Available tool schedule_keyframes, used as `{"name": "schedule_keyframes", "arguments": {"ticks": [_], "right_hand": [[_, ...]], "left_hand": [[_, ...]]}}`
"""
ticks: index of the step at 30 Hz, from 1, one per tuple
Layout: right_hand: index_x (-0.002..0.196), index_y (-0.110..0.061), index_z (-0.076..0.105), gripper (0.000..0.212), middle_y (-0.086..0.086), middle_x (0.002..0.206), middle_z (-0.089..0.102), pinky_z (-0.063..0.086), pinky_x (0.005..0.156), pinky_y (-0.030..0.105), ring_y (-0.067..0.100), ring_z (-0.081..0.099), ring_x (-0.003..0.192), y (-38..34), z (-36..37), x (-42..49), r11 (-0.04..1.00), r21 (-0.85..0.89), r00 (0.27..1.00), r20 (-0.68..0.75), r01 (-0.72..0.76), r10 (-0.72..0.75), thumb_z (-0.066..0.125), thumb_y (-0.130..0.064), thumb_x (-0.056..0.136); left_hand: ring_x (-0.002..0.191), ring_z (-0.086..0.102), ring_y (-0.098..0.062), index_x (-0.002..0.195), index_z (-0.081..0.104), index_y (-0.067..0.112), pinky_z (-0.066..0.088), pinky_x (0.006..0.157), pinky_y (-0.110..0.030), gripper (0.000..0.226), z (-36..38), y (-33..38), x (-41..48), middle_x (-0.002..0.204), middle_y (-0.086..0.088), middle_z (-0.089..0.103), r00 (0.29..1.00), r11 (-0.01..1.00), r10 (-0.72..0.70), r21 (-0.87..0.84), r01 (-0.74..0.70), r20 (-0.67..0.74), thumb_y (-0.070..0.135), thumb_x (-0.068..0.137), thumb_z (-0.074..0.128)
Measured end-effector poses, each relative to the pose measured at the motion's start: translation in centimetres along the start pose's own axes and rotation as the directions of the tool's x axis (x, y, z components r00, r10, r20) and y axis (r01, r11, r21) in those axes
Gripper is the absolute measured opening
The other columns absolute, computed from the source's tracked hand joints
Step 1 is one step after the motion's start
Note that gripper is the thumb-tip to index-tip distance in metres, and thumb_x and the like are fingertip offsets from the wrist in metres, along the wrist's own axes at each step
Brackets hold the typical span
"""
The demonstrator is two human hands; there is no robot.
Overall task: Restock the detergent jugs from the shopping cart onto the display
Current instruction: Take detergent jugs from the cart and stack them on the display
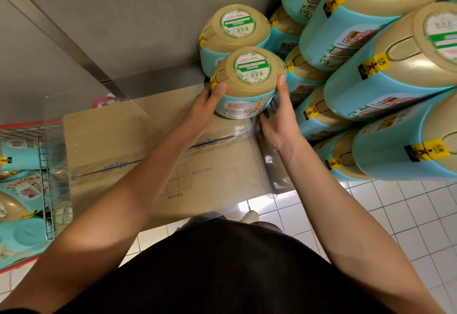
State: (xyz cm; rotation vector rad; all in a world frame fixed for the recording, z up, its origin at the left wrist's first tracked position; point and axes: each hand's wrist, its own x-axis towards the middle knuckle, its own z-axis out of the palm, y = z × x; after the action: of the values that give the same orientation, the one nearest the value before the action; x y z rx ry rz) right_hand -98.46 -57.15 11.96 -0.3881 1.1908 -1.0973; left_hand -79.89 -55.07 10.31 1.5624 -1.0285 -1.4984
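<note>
Teal plastic with a glossy tan-gold top, that's the detergent jug (247, 86) we've got clamped between both hands. Our left hand (210, 106) curls round its left side with the thumb up on the rounded shoulder. Our right hand (279, 120) grips the right side, thumb pressed on the edge of the top and fingers tucked round behind. The top has a round white-and-green sticker.

The jug is at the far right corner of a flat brown cardboard box (148, 155), which has a clear shiny plastic sheet (262, 165) over it. We honestly can't tell if the base is fully down on it. Right behind it stands a second jug (235, 31), same shape, up against the smooth grey wall (123, 16).

To the right is the stacked display of jugs (371, 66), packed tight, with yellow-and-black seals across the necks. On the left is the wire shopping cart (47, 177) with a red frame and more jugs (22, 190) lying inside. The floor tiles (395, 214) are white, small and square.
</note>
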Motion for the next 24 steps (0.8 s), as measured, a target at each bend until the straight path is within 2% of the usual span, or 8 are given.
{"name": "schedule_keyframes", "arguments": {"ticks": [3, 5, 8, 11, 14, 16, 20, 24], "right_hand": [[0.123, -0.023, 0.068, 0.044, -0.002, 0.123, 0.075, 0.057, 0.094, 0.027, 0.008, 0.07, 0.112, -0.3, 0.1, -0.5, 0.999, 0.014, 0.999, -0.013, -0.038, 0.038, 0.065, -0.058, 0.097], [0.14, -0.014, 0.06, 0.064, -0.001, 0.127, 0.07, 0.052, 0.098, 0.026, 0.012, 0.062, 0.128, -0.3, -0.2, -0.8, 0.996, 0.051, 0.997, 0.011, -0.076, 0.076, 0.064, -0.061, 0.097], [0.159, -0.009, 0.041, 0.08, 0.005, 0.156, 0.052, 0.043, 0.105, 0.028, 0.019, 0.041, 0.151, 0.0, -1.3, -2.0, 0.99, 0.058, 0.992, 0.022, -0.128, 0.127, 0.058, -0.06, 0.1], [0.161, -0.008, 0.039, 0.075, 0.007, 0.148, 0.054, 0.034, 0.121, 0.034, 0.019, 0.045, 0.143, 0.8, -3.1, -4.3, 0.987, 0.037, 0.988, -0.012, -0.155, 0.155, 0.058, -0.053, 0.103], [0.151, -0.004, 0.051, 0.06, 0.012, 0.151, 0.055, 0.038, 0.122, 0.036, 0.019, 0.053, 0.136, 1.6, -5.2, -7.5, 0.982, -0.016, 0.982, 0.014, -0.186, 0.187, 0.054, -0.045, 0.107], [0.141, -0.005, 0.059, 0.048, 0.012, 0.142, 0.062, 0.044, 0.115, 0.034, 0.018, 0.059, 0.128, 2.2, -7.1, -10.0, 0.977, -0.038, 0.975, 0.079, -0.208, 0.21, 0.05, -0.04, 0.109], [0.134, -0.008, 0.065, 0.041, 0.007, 0.129, 0.072, 0.05, 0.107, 0.03, 0.017, 0.064, 0.125, 3.9, -12.0, -14.9, 0.965, -0.134, 0.951, 0.187, -0.225, 0.247, 0.048, -0.037, 0.111], [0.128, -0.012, 0.07, 0.036, 0.007, 0.131, 0.074, 0.048, 0.113, 0.035, 0.019, 0.066, 0.129, 5.7, -17.2, -19.2, 0.929, -0.309, 0.916, 0.277, -0.203, 0.292, 0.049, -0.035, 0.11]], "left_hand": [[0.115, 0.059, -0.002, 0.157, 0.044, 0.032, 0.052, 0.077, -0.028, 0.075, -0.6, 1.1, -1.0, 0.127, 0.038, 0.058, 0.998, 0.998, -0.058, -0.015, 0.058, -0.003, 0.074, 0.096, 0.052], [0.113, 0.06, -0.005, 0.157, 0.045, 0.033, 0.054, 0.08, -0.029, 0.067, -0.5, 1.2, -1.7, 0.13, 0.032, 0.061, 0.998, 0.998, -0.047, -0.044, 0.045, -0.03, 0.068, 0.101, 0.052], [0.128, 0.057, -0.018, 0.146, 0.048, 0.033, 0.055, 0.085, -0.033, 0.049, 0.2, 0.6, -3.5, 0.145, 0.008, 0.054, 0.993, 0.996, -0.047, -0.086, 0.038, -0.109, 0.06, 0.105, 0.051], [0.129, 0.06, -0.023, 0.126, 0.055, 0.032, 0.056, 0.081, -0.031, 0.023, 1.3, -0.8, -6.5, 0.136, 0.005, 0.056, 0.982, 0.992, -0.036, -0.125, 0.013, -0.184, 0.048, 0.109, 0.05], [0.124, 0.064, -0.024, 0.116, 0.061, 0.03, 0.057, 0.083, -0.03, 0.014, 2.6, -2.9, -10.2, 0.134, -0.005, 0.063, 0.969, 0.989, -0.033, -0.146, -0.003, -0.243, 0.037, 0.111, 0.05], [0.119, 0.067, -0.02, 0.116, 0.064, 0.028, 0.057, 0.087, -0.034, 0.017, 3.7, -4.4, -13.3, 0.131, -0.003, 0.066, 0.961, 0.988, -0.04, -0.157, -0.003, -0.273, 0.034, 0.112, 0.049], [0.106, 0.072, -0.005, 0.132, 0.063, 0.015, 0.058, 0.076, -0.016, 0.035, 6.6, -7.4, -21.0, 0.128, 0.005, 0.068, 0.949, 0.991, -0.043, -0.131, 0.001, -0.312, 0.037, 0.113, 0.045], [0.114, 0.071, -0.012, 0.131, 0.062, 0.019, 0.061, 0.092, -0.033, 0.039, 10.8, -10.8, -29.6, 0.128, 0.002, 0.07, 0.919, 0.986, -0.043, -0.167, -0.025, -0.392, 0.048, 0.109, 0.048]]}}
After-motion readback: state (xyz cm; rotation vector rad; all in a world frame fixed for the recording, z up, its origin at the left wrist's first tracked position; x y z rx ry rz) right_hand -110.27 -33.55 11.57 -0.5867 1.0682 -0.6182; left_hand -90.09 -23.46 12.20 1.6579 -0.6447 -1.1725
